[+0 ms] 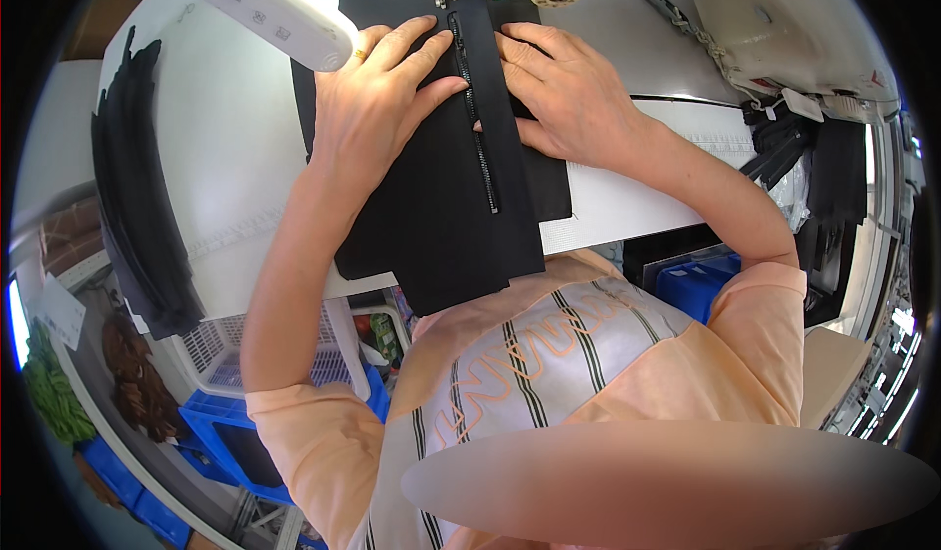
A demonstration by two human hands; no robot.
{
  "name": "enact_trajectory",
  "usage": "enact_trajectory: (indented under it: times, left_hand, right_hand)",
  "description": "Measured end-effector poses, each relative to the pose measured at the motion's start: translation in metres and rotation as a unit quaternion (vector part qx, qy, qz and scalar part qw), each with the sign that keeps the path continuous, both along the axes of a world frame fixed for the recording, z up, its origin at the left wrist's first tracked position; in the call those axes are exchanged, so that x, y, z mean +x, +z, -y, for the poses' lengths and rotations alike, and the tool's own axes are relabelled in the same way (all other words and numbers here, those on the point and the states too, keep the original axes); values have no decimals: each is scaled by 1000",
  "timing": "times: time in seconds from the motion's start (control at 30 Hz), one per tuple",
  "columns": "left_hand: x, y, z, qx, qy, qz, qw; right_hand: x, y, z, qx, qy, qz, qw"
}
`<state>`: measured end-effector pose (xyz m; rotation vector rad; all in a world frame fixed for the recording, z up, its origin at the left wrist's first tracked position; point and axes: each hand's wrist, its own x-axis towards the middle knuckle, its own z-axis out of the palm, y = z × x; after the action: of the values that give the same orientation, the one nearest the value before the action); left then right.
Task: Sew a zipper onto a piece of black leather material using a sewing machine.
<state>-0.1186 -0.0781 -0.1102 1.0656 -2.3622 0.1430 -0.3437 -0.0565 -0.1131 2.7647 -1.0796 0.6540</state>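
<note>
While the left hand (384, 89) lies flat, ungrasping, on black fabric (417, 207) at eleven o'clock, the right hand (564, 89) at one o'clock, its grip indeterminable, a zipper (485, 173) between.

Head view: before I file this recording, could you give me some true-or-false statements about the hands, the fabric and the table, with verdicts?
1. The left hand lies on the black fabric. True.
2. The right hand is raised well clear of the fabric. False: its fingers rest on it.
3. Long black cloth strips lie toward the left of the white table. True.
4. The zipper on the fabric is bright red. False: it is dark with greyish teeth.
5. A white basket sits on the tabletop. False: it is below the tabletop.
</note>
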Motion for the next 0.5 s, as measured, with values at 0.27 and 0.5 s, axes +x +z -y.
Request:
enact_trajectory:
  times: [0.27,0.5]
  left_hand:
    - [-1,1,9,15,-11,-17,1000]
    - [-2,2,7,22,-2,-11,1000]
  right_hand:
    - [-4,-1,8,9,-11,55,998]
    - [-35,35,7,-7,-49,149,988]
